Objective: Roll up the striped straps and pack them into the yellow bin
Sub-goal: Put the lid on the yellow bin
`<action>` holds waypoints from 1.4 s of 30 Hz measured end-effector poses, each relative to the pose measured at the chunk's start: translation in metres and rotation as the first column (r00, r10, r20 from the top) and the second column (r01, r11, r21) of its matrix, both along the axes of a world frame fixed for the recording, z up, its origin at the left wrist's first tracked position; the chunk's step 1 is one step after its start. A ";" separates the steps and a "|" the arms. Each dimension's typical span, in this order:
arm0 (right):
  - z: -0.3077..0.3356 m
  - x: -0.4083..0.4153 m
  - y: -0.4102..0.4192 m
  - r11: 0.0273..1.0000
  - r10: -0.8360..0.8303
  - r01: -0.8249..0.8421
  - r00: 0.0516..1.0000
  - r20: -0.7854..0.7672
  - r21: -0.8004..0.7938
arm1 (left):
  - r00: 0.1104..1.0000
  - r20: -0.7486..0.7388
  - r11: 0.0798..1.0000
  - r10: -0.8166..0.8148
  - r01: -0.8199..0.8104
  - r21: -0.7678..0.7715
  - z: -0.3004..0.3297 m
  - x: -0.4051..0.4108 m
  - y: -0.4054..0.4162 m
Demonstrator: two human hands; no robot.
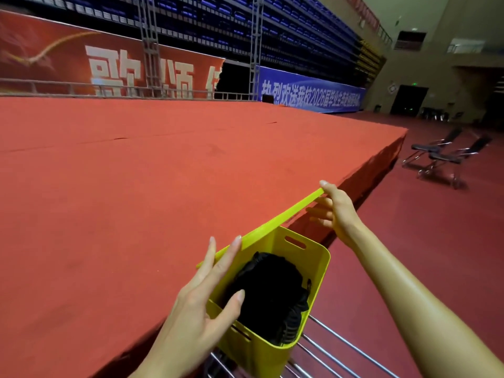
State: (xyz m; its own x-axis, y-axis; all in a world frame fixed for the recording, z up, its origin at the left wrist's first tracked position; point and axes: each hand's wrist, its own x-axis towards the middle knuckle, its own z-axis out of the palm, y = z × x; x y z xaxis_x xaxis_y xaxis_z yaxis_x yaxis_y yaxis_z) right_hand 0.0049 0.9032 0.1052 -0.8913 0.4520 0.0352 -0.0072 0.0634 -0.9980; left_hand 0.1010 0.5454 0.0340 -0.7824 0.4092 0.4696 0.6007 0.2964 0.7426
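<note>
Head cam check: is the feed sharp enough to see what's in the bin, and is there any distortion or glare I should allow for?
Head view: both hands, left and right, and the yellow bin are sharp; the dark bundle inside is underexposed, stripes unreadable. Wide-angle bending curves the stage edge; the far banner is soft. No glare.

Red-carpeted stage (136,173), two folding chairs (441,156), banners (308,90), perhaps blue seating (218,23).

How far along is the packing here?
Mostly done, apparently: a dark bundle, stripes not discernible, already lies in the yellow bin. In hand: the yellow lid, held by the right hand, steadied by the left hand. Left: closing it.
</note>
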 end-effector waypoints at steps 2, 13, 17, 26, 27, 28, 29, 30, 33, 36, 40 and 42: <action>-0.006 -0.003 0.003 1.000 0.003 -0.003 1.000 0.022 0.009 | 0.999 0.021 1.000 -0.025 0.025 -0.009 -0.007 -0.001 0.002; -0.066 -0.015 0.038 0.992 -0.073 0.062 0.992 0.099 0.110 | 0.991 0.096 0.981 -0.093 0.107 -0.159 -0.034 0.002 0.015; -0.086 -0.015 0.049 0.988 -0.027 0.005 0.990 0.138 0.157 | 0.980 0.147 0.982 -0.135 0.152 -0.110 -0.044 0.004 0.017; -0.119 -0.013 0.055 0.991 -0.001 -0.024 0.983 0.184 0.133 | 0.972 0.233 1.000 -0.030 0.028 0.009 -0.071 0.006 0.020; -0.121 -0.012 0.055 0.992 -0.004 -0.019 0.983 0.182 0.128 | 0.972 0.233 1.000 -0.022 0.020 0.011 -0.070 0.006 0.021; -0.124 -0.012 0.056 0.991 -0.006 -0.018 0.984 0.180 0.130 | 0.973 0.230 1.000 -0.015 0.014 0.006 -0.070 0.007 0.022; -0.127 -0.011 0.057 0.990 -0.010 -0.016 0.983 0.182 0.141 | 0.974 0.225 1.000 -0.008 0.010 -0.007 -0.071 0.007 0.022; -0.130 -0.012 0.058 0.988 -0.012 -0.017 0.983 0.185 0.155 | 0.976 0.216 1.000 -0.002 0.007 -0.023 -0.072 0.006 0.022; -0.138 -0.009 0.060 0.985 -0.010 -0.024 0.980 0.197 0.171 | 0.990 0.140 0.996 0.003 0.009 -0.089 -0.078 0.003 0.023; -0.141 -0.005 0.062 0.986 -0.005 -0.029 0.979 0.204 0.165 | 1.000 0.008 0.984 0.016 -0.015 -0.178 -0.089 0.003 0.025; -0.140 -0.004 0.062 0.983 -0.001 -0.038 0.977 0.213 0.179 | 0.989 -0.115 0.962 0.094 -0.120 -0.247 -0.089 0.011 0.032; -0.139 -0.004 0.062 0.978 0.002 -0.046 0.977 0.212 0.202 | 0.986 -0.125 0.967 0.110 -0.135 -0.214 -0.083 0.013 0.034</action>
State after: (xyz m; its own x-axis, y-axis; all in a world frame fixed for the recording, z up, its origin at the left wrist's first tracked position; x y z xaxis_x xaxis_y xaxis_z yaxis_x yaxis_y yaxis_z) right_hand 0.0007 0.9652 -0.0340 -0.8992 0.4328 -0.0635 0.1961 0.2692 -0.9429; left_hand 0.1137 0.5790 -0.0486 -0.7812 0.4167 0.4648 0.6243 0.5221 0.5811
